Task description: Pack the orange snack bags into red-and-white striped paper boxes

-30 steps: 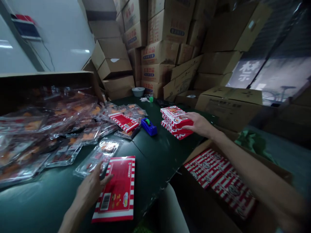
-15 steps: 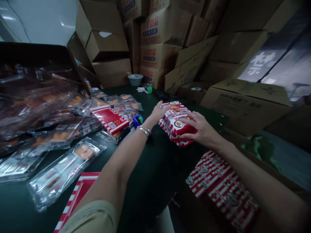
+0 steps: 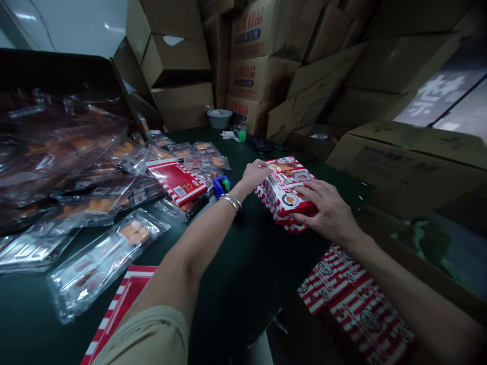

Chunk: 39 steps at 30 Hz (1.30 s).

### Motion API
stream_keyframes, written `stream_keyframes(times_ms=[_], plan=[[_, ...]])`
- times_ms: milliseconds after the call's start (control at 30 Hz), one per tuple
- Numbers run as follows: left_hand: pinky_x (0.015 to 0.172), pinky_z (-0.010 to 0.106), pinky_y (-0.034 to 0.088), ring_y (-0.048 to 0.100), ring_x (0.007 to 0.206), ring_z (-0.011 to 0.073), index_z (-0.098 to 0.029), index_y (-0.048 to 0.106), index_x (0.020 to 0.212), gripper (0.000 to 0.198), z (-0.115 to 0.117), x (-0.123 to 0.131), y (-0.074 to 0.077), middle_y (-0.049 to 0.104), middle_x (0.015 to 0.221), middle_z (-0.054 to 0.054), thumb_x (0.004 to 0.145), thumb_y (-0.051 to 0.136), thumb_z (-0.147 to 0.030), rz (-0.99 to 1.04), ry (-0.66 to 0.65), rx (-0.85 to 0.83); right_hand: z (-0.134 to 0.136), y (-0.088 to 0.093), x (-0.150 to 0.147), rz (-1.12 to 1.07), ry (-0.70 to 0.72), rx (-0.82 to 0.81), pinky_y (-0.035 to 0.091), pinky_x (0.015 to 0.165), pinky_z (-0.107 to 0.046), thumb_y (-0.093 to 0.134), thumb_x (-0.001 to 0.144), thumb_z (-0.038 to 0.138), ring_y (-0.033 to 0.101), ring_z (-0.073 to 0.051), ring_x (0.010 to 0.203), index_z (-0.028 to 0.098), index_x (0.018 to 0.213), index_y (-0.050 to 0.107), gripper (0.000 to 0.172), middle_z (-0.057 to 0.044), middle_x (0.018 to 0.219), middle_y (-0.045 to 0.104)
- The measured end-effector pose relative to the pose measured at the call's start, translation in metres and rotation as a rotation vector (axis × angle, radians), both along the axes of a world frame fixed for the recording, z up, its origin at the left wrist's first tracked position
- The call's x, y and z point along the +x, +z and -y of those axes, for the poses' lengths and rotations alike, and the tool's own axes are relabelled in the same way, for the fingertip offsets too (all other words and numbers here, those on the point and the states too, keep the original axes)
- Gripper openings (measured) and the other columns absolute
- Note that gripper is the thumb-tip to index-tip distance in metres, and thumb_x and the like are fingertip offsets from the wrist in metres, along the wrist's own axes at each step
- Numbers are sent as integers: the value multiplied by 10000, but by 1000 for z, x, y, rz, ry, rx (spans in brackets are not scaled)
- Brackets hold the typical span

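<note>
You are in what looks like a packing room, judging by the printed cardboard boxes (image 3: 262,76) stacked behind your green worktop (image 3: 236,284), the heaped clear packets (image 3: 99,204), the blue tape dispenser (image 3: 217,188) and the grouped red-and-white striped packs (image 3: 355,301).

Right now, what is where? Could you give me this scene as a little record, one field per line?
Left hand: on the far left of a stack of red-and-white boxes
Right hand: on the stack's near right end
Grip: firmness unclear
Left wrist: silver bracelet
Beside left wrist: blue tape dispenser
Left side: clear bags; a red packet lies on some
Lower right: striped boxes below the table
Back: grey bowl, cardboard cartons
</note>
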<state>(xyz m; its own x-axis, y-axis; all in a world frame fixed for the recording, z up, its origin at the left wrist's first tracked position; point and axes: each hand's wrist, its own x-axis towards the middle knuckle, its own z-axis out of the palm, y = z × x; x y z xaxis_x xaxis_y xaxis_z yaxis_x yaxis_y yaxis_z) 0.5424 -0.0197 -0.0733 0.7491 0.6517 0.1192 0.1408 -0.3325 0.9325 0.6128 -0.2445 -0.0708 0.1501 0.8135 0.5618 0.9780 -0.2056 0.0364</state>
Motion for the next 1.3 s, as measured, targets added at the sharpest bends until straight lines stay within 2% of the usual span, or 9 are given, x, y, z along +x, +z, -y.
stream_keyframes(times_ms=[167, 333, 467, 633, 767, 900, 1033, 1167, 1300], plan=[[888, 333, 478, 608, 1029, 237, -161, 561, 1209, 435, 5, -13, 15, 643, 1170, 120, 791, 610, -271, -57, -70, 103, -6, -1, 8, 6, -34, -90, 407, 984, -539, 504, 855, 590, 433, -368, 1235, 141, 1289, 550, 626, -187, 1318, 537], [1047, 409, 366, 457, 1275, 332, -69, 438, 1361, 664, 21, -61, 63, 484, 1389, 235, 758, 668, -226, -62, -78, 266, 1, 13, 9, 23, -179, -100, 384, 971, -605, 449, 837, 677, 357, -422, 1317, 153, 1383, 450, 757, -219, 1422, 421], [965, 356, 432, 550, 1166, 263, -169, 411, 1401, 656, 31, -185, 88, 532, 1359, 157, 797, 644, -278, -54, -79, 342, 25, 15, -33, -29, -140, 221, 334, 1045, -589, 438, 869, 640, 368, -420, 1321, 111, 1393, 420, 745, -242, 1400, 434], [633, 269, 454, 623, 736, 190, -177, 624, 1100, 327, 57, -391, 63, 705, 859, 54, 860, 544, -385, -453, 20, 390, 32, -26, -126, -450, 167, 104, 499, 922, -461, 556, 860, 491, 637, -317, 1031, 194, 1205, 585, 456, -138, 1131, 663], [590, 256, 436, 619, 692, 188, -179, 628, 1030, 313, 83, -457, 42, 707, 819, 38, 888, 485, -419, -582, 107, 264, 14, -38, -160, -753, 183, 82, 512, 897, -453, 651, 743, 429, 672, -292, 912, 201, 951, 679, 309, -90, 971, 717], [652, 259, 452, 634, 744, 190, -198, 659, 999, 243, 72, -401, 42, 723, 848, 27, 853, 549, -359, -355, 47, 314, 17, -17, -127, -795, -45, 311, 467, 949, -505, 656, 719, 465, 648, -313, 967, 178, 956, 656, 372, -127, 1005, 697], [732, 263, 469, 635, 794, 188, -183, 700, 841, 123, 34, -261, 52, 703, 803, 14, 820, 584, -216, -111, 11, 285, 43, -12, -102, -998, -126, 439, 576, 703, -462, 607, 740, 600, 690, -282, 726, 164, 847, 619, 449, -122, 780, 706], [925, 372, 466, 610, 1030, 223, -155, 656, 1059, 209, -4, -106, 62, 672, 1076, 66, 869, 601, -224, -67, 54, 278, 40, -22, -102, -1200, -18, 467, 604, 569, -364, 567, 778, 638, 713, -249, 652, 171, 806, 601, 469, -103, 739, 725], [891, 458, 513, 595, 1066, 238, -164, 550, 1222, 354, -19, -10, 58, 571, 1247, 103, 915, 579, -336, -115, 73, 136, 13, -25, -94, -1227, 6, 528, 608, 574, -355, 474, 881, 564, 717, -233, 676, 204, 843, 555, 371, -77, 776, 725]])
